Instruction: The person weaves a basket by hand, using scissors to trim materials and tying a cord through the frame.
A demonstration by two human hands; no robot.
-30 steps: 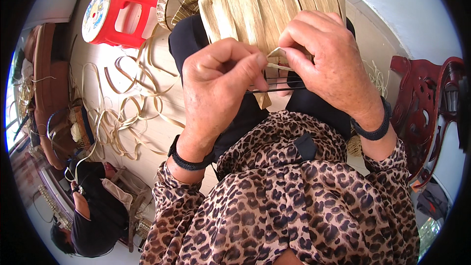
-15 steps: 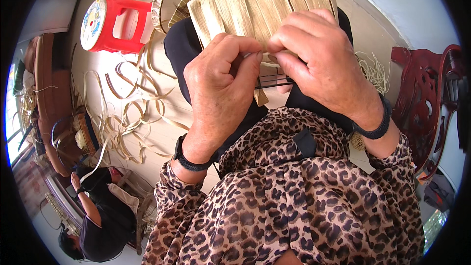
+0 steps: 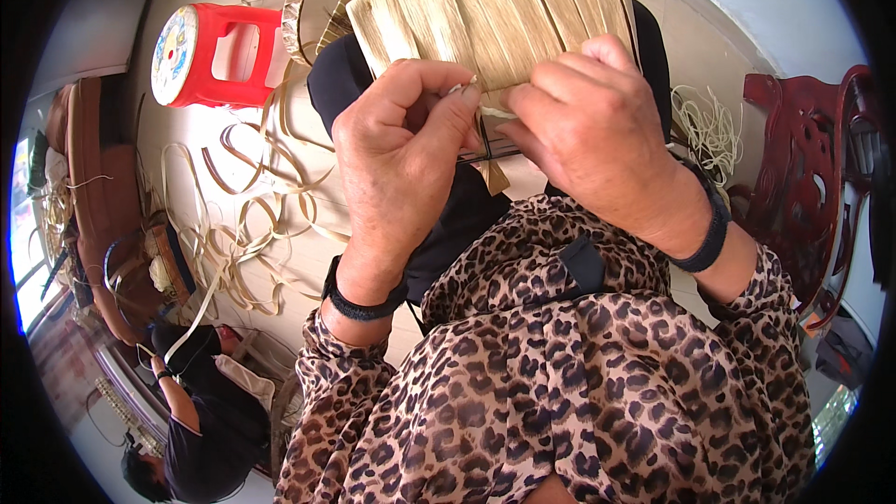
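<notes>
Woven mat sits just beyond the fingers; both the left hand and right hand pinch one pale strip narrowly. Keeping it taut and flat should seat it well.

Home weaving workshop: pale floor littered with curled leaf strips, red plastic stool, carved wooden chair, second person seated nearby.

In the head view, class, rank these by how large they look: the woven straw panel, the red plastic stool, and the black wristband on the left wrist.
1. Woven straw panel, though nearness to the camera enlarges it.
2. Red plastic stool.
3. Black wristband on the left wrist.
</notes>
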